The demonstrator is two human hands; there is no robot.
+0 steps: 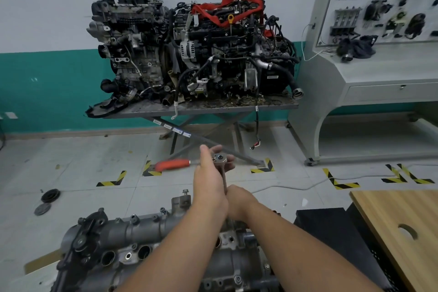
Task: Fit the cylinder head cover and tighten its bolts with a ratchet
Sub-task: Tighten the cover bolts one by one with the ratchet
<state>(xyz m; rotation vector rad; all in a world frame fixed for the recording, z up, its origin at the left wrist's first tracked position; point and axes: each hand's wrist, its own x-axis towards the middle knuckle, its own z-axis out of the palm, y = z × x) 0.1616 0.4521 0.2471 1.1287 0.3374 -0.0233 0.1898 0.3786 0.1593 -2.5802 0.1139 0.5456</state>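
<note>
Both hands meet the ratchet (219,158): left hand (209,179) seemingly cups its head, right hand (238,201) grips the extension.

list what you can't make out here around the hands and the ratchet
- Bolt under the ratchet: head view, hidden behind the right hand and left hand.
- Socket end of the extension: covered by the right hand.
- Cylinder head cover: near part cut off by the bottom edge and crossed by both forearms.

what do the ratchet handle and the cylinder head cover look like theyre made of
Ratchet: its handle grip looks like red-orange plastic or rubber, matte; the head and extension look like bright polished steel. Cylinder head cover: probably cast aluminium, dull grey with a rough, unpainted surface.
</note>
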